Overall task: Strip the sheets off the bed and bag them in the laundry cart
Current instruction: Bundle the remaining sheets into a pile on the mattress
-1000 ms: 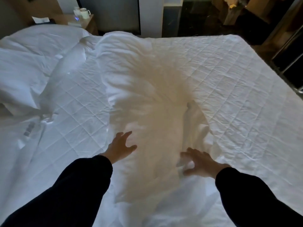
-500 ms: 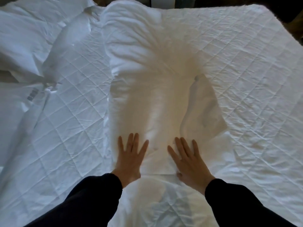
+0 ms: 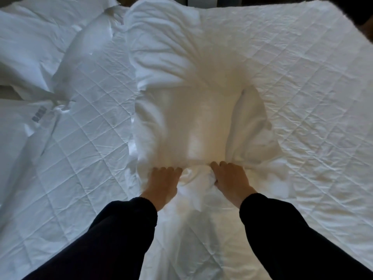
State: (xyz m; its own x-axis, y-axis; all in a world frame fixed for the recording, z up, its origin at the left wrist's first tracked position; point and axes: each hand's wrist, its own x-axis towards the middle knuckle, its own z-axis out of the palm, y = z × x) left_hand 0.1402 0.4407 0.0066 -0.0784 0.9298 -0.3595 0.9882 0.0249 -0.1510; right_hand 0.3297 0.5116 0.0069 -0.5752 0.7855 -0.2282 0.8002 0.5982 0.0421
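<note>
A loose white sheet [image 3: 181, 93] lies in a long bunched strip down the middle of the bed, over the quilted mattress pad [image 3: 302, 98]. My left hand [image 3: 163, 182] and my right hand [image 3: 230, 178] sit side by side at the sheet's near end, fingers curled into the cloth, with a gathered wad of it between them. Both arms wear dark sleeves. The laundry cart is not in view.
More white bedding and a pillow [image 3: 34, 47] are heaped at the left, with a printed label [image 3: 39, 115] on one piece. The bed's far right corner [image 3: 343, 11] meets a dark floor.
My hands went from flat, spread fingers on the sheet to closed fists bunching its near end. The view has moved closer and lower over the bed.
</note>
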